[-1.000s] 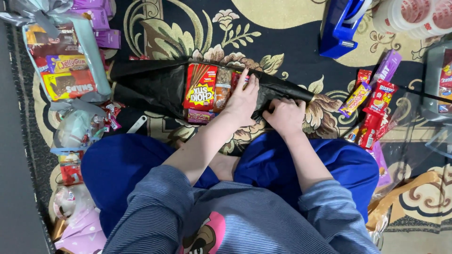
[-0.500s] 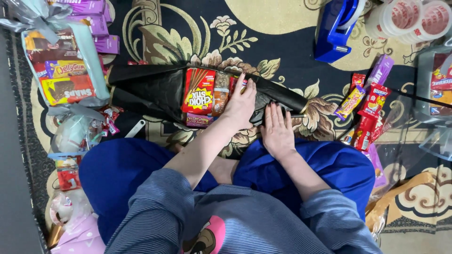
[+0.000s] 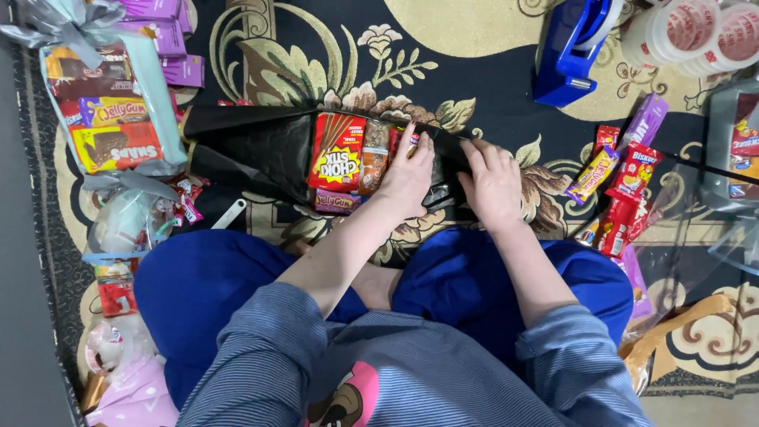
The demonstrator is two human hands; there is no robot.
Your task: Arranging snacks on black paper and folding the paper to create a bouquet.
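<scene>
Left grip [image 3: 407, 175] flat on snack packs [image 3: 352, 158], black sheet [image 3: 261, 146] lengthwise left-right

Snack packets [image 3: 348, 162] lie on wrapping sheet [image 3: 261, 146] at centre of carpet [image 3: 474, 32]. Left hand [image 3: 407, 174] rests on packets' 3 o'clock edge; right hand [image 3: 494, 182] just beside, on sheet. Tape dispenser [image 3: 573, 51] at 1 o'clock, tape rolls [image 3: 696, 32] further right. Loose candy bars [image 3: 621, 186] at 3 o'clock. Wrapped gift pack [image 3: 111, 103] at 9–10 o'clock.
</scene>
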